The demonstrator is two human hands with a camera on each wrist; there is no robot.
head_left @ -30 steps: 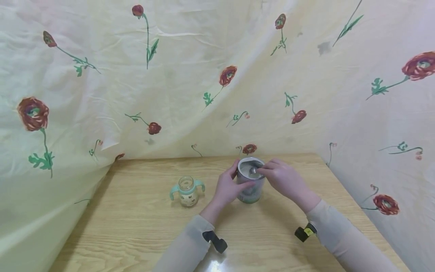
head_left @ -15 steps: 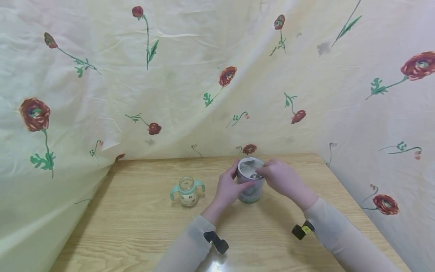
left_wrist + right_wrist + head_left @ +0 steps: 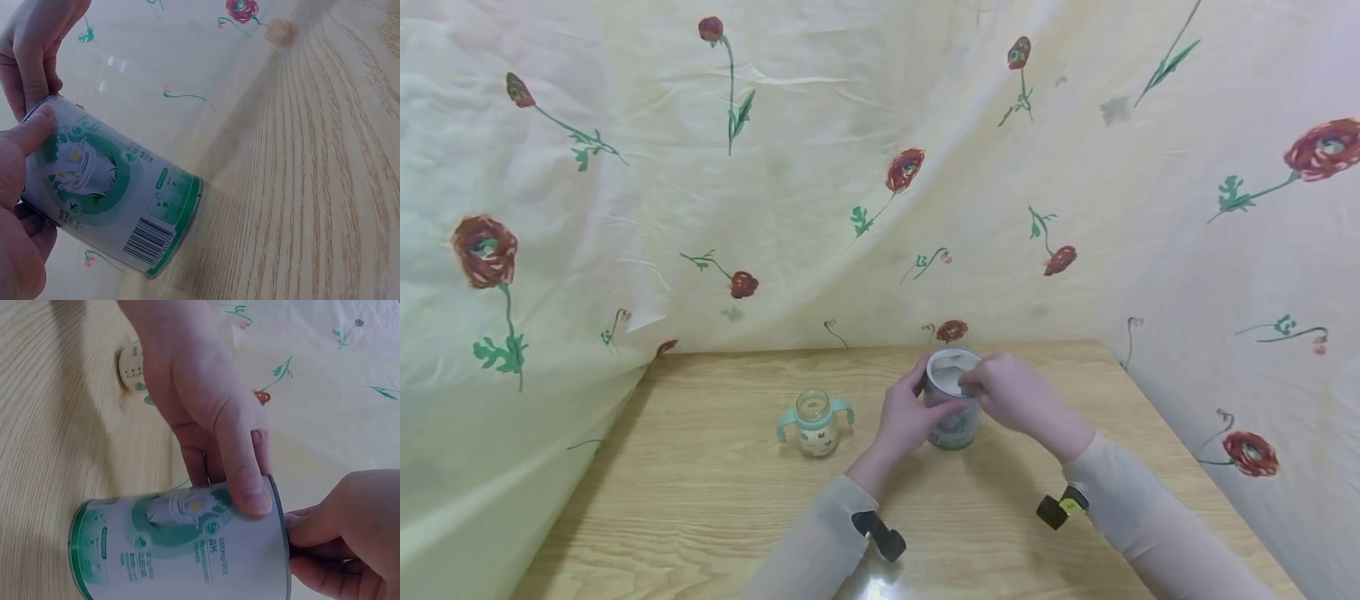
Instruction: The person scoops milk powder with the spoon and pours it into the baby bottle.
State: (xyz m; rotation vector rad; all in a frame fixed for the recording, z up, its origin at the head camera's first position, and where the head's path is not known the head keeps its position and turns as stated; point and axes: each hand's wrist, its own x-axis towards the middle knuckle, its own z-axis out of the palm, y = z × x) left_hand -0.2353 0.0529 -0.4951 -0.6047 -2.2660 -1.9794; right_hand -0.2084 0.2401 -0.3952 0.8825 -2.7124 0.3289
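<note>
A milk powder can (image 3: 953, 432), white with a green bottom band, stands open on the table; pale powder shows inside its rim. My left hand (image 3: 904, 418) grips it from the left near the top, thumb across the front. My right hand (image 3: 1024, 404) reaches over the right side of the rim, fingertips pinched together inside the mouth. The spoon it holds is hidden now by the fingers and the can wall. In the left wrist view the can (image 3: 119, 194) shows its barcode side. The right wrist view has both hands at the top of the can (image 3: 187, 550).
Left of the can stands a small clear baby bottle (image 3: 817, 437) with two mint handles and no cap. The wooden table (image 3: 715, 500) ends at a flowered cloth (image 3: 805, 208) hung behind and at the sides.
My right hand has shifted slightly left and its fingers sit deeper in the can; the shiny spoon bowl seen earlier is out of sight. My left hand and the bottle stay put.
</note>
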